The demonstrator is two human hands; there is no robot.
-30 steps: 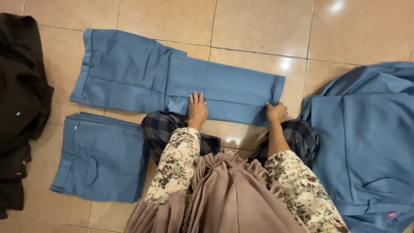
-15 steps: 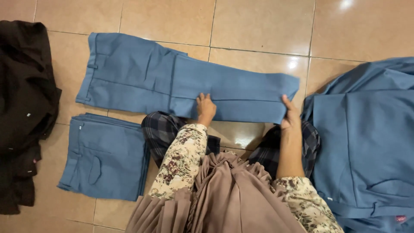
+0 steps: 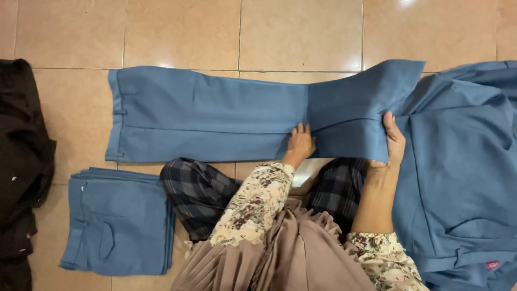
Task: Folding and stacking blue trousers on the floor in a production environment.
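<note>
A pair of blue trousers (image 3: 215, 116) lies flat on the tiled floor, waistband to the left, legs to the right. My left hand (image 3: 299, 144) presses down on the near edge of the legs about midway along. My right hand (image 3: 393, 141) grips the hem end of the legs, and that end is raised off the floor and bent over toward the left.
A stack of folded blue trousers (image 3: 116, 223) sits at the lower left. A heap of blue garments (image 3: 463, 167) fills the right side. Dark clothing (image 3: 21, 167) lies along the left edge. My knees in plaid fabric (image 3: 202, 191) rest on the beige tiles (image 3: 301, 32).
My right hand has taken hold of the hem end and lifted it off the floor, starting to fold it leftward. My left hand has stayed pressed on the trousers.
</note>
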